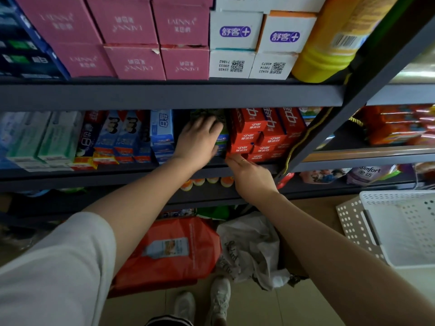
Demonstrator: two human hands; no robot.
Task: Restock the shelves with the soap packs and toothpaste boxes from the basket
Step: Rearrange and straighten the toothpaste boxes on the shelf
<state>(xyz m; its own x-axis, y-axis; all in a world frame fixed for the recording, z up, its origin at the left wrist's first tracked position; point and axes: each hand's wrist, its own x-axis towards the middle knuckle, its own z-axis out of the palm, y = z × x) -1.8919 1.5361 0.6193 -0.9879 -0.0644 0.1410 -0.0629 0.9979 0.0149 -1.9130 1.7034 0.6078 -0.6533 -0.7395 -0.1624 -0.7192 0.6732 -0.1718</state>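
Dark metal shelf (164,97) under pink boxes (131,38); red toothpaste boxes (259,132) below.

On the middle shelf (164,168), a dark gap (180,118) opens between the blue toothpaste boxes (162,135) and the red toothpaste boxes (261,135); the left hand (199,140) fills it. The shelf beam (164,96) hangs low overhead.

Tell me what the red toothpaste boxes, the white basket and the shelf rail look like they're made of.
Red toothpaste boxes: printed cardboard, slightly glossy, with crisp folded edges. White basket: likely moulded plastic, matte, its walls punched with regular holes. Shelf rail: probably painted metal, dark grey and smooth, a thin straight beam.
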